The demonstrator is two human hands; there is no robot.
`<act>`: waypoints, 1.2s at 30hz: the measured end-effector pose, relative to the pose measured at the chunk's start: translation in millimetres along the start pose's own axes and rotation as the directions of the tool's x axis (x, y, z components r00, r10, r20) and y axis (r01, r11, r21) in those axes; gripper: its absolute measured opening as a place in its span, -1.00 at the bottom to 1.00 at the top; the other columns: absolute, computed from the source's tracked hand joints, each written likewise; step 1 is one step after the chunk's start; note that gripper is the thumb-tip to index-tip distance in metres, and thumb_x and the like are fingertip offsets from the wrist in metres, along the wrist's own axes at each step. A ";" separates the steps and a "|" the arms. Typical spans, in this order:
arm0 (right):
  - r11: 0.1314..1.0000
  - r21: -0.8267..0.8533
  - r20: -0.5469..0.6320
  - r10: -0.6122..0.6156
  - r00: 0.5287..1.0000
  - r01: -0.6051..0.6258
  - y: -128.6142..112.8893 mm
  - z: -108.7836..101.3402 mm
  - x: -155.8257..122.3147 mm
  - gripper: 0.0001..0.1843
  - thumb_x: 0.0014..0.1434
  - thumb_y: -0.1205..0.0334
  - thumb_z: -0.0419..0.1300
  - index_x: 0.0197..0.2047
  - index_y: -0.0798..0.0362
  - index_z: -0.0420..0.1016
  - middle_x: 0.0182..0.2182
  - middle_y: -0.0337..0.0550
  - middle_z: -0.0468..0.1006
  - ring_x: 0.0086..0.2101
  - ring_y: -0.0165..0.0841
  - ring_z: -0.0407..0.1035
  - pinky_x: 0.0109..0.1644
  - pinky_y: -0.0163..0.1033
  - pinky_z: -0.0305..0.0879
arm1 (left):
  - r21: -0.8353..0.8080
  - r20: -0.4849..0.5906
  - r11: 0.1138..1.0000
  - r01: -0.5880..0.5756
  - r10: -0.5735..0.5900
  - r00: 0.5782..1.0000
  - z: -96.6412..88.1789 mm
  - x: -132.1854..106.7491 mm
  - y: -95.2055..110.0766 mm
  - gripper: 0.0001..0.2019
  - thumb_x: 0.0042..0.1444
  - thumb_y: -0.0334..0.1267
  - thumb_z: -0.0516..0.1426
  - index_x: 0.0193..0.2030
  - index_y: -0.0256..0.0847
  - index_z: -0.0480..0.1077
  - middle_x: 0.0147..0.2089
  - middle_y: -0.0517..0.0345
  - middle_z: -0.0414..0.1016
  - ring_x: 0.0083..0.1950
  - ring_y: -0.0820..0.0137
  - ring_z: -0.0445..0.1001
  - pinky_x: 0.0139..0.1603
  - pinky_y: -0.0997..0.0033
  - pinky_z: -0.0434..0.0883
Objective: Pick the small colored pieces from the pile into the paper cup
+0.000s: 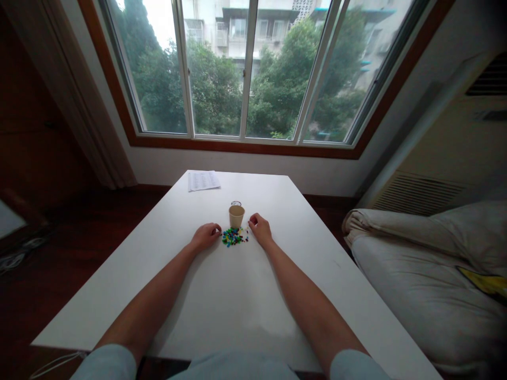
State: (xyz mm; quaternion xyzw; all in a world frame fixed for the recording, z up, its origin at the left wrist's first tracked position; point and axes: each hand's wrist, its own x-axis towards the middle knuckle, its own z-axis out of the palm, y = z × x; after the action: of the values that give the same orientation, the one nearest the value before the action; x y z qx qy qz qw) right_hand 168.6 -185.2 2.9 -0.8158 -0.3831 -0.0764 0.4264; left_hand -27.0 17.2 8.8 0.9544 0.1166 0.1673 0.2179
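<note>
A small heap of several coloured beads (234,237), blue, green and yellow, lies on the white table (222,295). Just behind it stands an upright tan paper cup (236,216). My left hand (206,236) rests on the table at the heap's left edge, fingers curled into a loose fist; what it holds, if anything, is hidden. My right hand (259,228) sits to the right of the heap beside the cup, fingertips pinched together near the beads; anything between them is too small to see.
A printed sheet of paper (203,180) lies at the table's far left corner. A small dark ring-like object (236,203) sits behind the cup. A sofa with a pale cover (428,274) stands to the right. A large window (253,68) faces the table.
</note>
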 end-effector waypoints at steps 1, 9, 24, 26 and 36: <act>1.000 0.010 -0.006 0.003 1.000 -0.003 -1.2 0.6 -0.6 -0.88 0.12 0.19 0.10 -0.28 0.01 0.40 -0.41 -0.24 0.49 -0.39 -0.36 0.32 -0.22 -0.28 0.25 | 0.001 0.002 1.000 0.000 0.000 1.000 0.1 0.2 0.1 -0.78 0.22 -0.17 0.08 -0.15 -0.13 0.54 -0.34 0.15 0.45 -0.29 0.38 0.36 -0.26 0.42 0.24; 1.000 0.015 -0.051 -0.016 0.999 0.017 -10.2 -2.6 -3.3 -0.86 0.18 0.17 0.05 -0.24 0.00 0.38 -0.38 -0.22 0.50 -0.37 -0.34 0.36 -0.23 -0.29 0.25 | 0.018 -0.005 1.000 0.025 -0.025 1.000 2.9 0.6 -0.5 -0.78 0.22 -0.17 0.08 -0.14 -0.12 0.53 -0.32 0.15 0.45 -0.28 0.38 0.36 -0.26 0.43 0.24; 0.949 -0.139 -0.056 -0.292 0.955 0.282 -26.5 0.2 -7.5 -0.75 0.37 0.23 -0.04 -0.11 0.01 0.47 -0.22 -0.08 0.53 -0.17 -0.27 0.37 -0.05 -0.22 0.28 | 0.026 -0.007 1.000 0.001 -0.001 1.000 4.6 1.3 -3.5 -0.79 0.22 -0.17 0.09 -0.14 -0.11 0.53 -0.33 0.16 0.45 -0.28 0.38 0.36 -0.27 0.44 0.21; 0.937 -0.151 -0.047 -0.326 0.944 0.316 -29.5 1.3 -7.5 -0.75 0.38 0.24 -0.03 -0.09 0.01 0.48 -0.20 -0.06 0.53 -0.15 -0.25 0.36 -0.02 -0.20 0.28 | 0.029 -0.010 1.000 0.006 -0.005 1.000 4.8 1.3 -3.7 -0.79 0.22 -0.18 0.09 -0.14 -0.11 0.53 -0.34 0.17 0.45 -0.28 0.38 0.36 -0.26 0.44 0.21; 0.930 -0.222 -0.118 -0.325 0.938 0.294 -30.8 -2.3 -8.9 -0.74 0.31 0.33 0.01 -0.07 0.02 0.51 -0.23 -0.06 0.48 -0.13 -0.23 0.32 -0.01 -0.18 0.28 | 0.030 -0.002 0.999 0.024 -0.024 1.000 4.1 1.0 -2.7 -0.79 0.23 -0.18 0.09 -0.14 -0.12 0.53 -0.33 0.16 0.46 -0.28 0.39 0.36 -0.25 0.44 0.22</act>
State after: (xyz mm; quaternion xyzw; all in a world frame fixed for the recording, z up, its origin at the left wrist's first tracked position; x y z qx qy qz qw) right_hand 141.7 -181.4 20.0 -0.7755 -0.4639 -0.2433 0.3524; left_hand -25.0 18.4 4.3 0.9560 0.1309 0.1638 0.2052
